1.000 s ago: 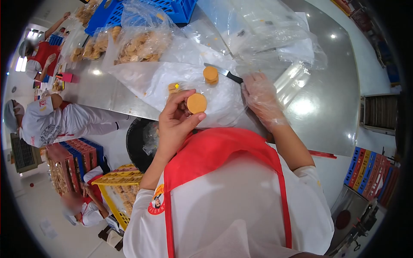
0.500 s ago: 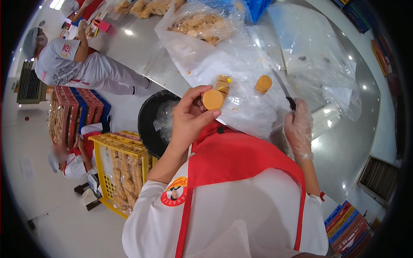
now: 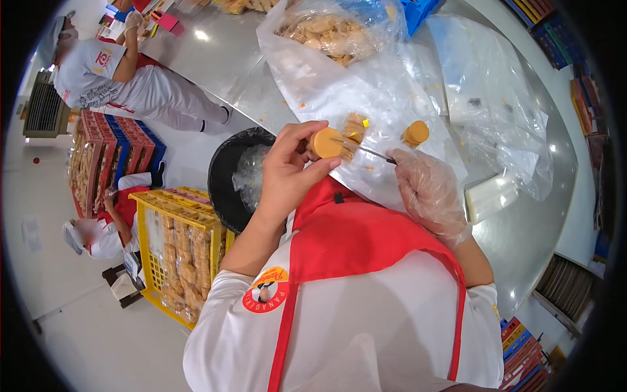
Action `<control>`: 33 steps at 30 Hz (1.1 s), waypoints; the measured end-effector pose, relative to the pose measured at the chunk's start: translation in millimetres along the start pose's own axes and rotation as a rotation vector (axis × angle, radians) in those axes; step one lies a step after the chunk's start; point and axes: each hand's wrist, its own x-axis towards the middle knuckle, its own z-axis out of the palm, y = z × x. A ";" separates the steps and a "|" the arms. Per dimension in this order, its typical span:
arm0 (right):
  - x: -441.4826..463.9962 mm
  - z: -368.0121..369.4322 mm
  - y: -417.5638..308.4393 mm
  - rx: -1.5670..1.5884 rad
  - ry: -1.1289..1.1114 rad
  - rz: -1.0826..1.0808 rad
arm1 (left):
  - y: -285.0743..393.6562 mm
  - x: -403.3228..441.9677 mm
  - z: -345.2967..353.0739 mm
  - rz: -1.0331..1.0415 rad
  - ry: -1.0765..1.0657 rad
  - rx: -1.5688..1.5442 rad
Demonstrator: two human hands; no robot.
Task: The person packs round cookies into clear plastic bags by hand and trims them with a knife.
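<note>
Between the thumb and fingers of my bare left hand (image 3: pixel 292 160) is a round flat cookie (image 3: pixel 325 142), its face toward the camera. My right hand (image 3: pixel 431 193), in a clear plastic glove, is closed round the black handle of a knife (image 3: pixel 373 153). The blade points left and its tip is at the cookie's face. Just behind the cookie, a row of stacked cookies (image 3: pixel 354 128) with a yellow piece on it lies on white plastic sheeting (image 3: pixel 326 98). A shorter cookie stack (image 3: pixel 416 133) stands to the right of it.
Toward the back lie a bag of cookies (image 3: pixel 326 32) and clear plastic bags (image 3: pixel 486 85) on the metal table (image 3: pixel 228 55). A black bin (image 3: pixel 222 176) and a yellow crate (image 3: pixel 151 255) of packed cookies are at left. Two people (image 3: pixel 104 72) (image 3: pixel 117 219) are farther left.
The view has turned and shifted. My right hand has picked up the knife from the sheeting and brought its blade left to the cookie. My left hand still holds the cookie.
</note>
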 end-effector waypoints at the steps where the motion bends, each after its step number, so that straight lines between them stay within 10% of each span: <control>1: 0.1 -1.7 -0.5 0.002 -0.013 0.011 | 2.0 4.8 1.8 -0.016 -0.012 0.000; 33: -22.4 -42.2 35.8 -0.137 0.257 0.328 | 9.6 115.5 84.5 -0.155 -0.423 -0.015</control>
